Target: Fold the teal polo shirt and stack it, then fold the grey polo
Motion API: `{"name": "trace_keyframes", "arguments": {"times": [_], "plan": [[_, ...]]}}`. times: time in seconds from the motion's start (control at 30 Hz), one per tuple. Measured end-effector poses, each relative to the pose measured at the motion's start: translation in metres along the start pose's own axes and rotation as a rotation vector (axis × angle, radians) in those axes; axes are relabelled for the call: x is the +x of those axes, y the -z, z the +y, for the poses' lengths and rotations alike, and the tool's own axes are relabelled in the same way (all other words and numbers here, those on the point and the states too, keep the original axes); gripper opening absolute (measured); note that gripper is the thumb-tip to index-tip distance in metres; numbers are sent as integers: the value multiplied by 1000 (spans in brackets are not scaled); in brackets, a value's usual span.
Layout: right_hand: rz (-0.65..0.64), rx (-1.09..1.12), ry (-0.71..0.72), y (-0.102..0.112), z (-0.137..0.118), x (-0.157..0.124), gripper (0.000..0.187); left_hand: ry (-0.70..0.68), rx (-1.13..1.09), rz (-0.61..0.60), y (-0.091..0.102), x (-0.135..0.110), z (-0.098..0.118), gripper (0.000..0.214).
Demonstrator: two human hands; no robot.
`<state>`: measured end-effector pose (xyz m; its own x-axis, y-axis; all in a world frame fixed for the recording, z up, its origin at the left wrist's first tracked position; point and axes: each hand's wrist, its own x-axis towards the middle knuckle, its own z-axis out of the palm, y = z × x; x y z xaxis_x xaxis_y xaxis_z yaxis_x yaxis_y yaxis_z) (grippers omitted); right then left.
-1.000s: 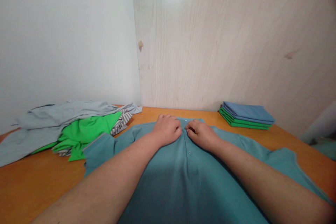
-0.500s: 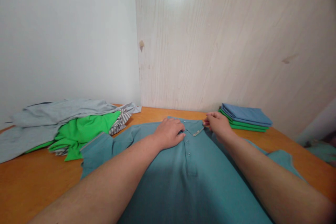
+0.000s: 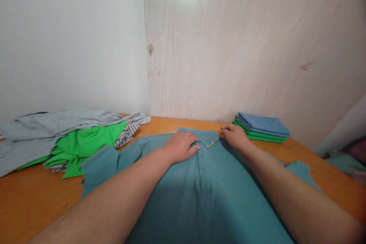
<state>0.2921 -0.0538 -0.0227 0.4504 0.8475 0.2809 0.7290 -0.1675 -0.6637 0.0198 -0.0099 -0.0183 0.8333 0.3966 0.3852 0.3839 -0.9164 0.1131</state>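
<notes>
A teal polo shirt lies front up on the orange table, its buttoned placket facing me and its collar at the far end. Resting on the left side of the collar is my left hand, palm down with the fingers laid over the fabric and the thumb apart. At the right collar point, my right hand has its thumb and fingers pinched together on the shirt's edge by the shoulder. The fingertips partly hide the cloth there. The shirt's left sleeve spreads out flat; my right forearm covers part of the other sleeve.
A loose heap of grey garments, a bright green garment and a striped cloth lies at the left. Folded blue and green garments are stacked at the back right. Walls stand behind the table.
The whole view has shifted slightly, so everything sits a little further left. Both hands stay at the collar, with hardly any movement against the shirt.
</notes>
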Motion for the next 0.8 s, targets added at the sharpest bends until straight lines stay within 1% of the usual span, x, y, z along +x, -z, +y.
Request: {"name": "trace_keyframes", "arguments": {"times": [0.1, 0.27, 0.33, 0.47, 0.57, 0.67, 0.73, 0.8], "plan": [[27, 10, -113, 14, 1, 1, 11, 17, -16, -1, -1, 0, -1, 36], [-96, 49, -305, 28, 2, -4, 12, 20, 0, -6, 0, 0, -1, 37], [-99, 55, -355, 33, 3, -3, 11, 23, 13, -10, 1, 0, 0, 38], [-65, 100, -378, 40, -1, 0, 14, 24, 20, -14, 1, 0, 0, 38], [-126, 185, -368, 35, -5, -1, 13, 17, 11, 0, 0, 0, 0, 36], [-201, 237, -406, 32, -1, -3, 11, 13, 6, 8, 0, 0, -1, 36], [-193, 236, -440, 34, 4, -3, 13, 13, 12, 4, 0, -1, -1, 36], [-156, 223, -455, 38, 7, -2, 14, 16, 23, 0, -1, -1, -1, 37]]}}
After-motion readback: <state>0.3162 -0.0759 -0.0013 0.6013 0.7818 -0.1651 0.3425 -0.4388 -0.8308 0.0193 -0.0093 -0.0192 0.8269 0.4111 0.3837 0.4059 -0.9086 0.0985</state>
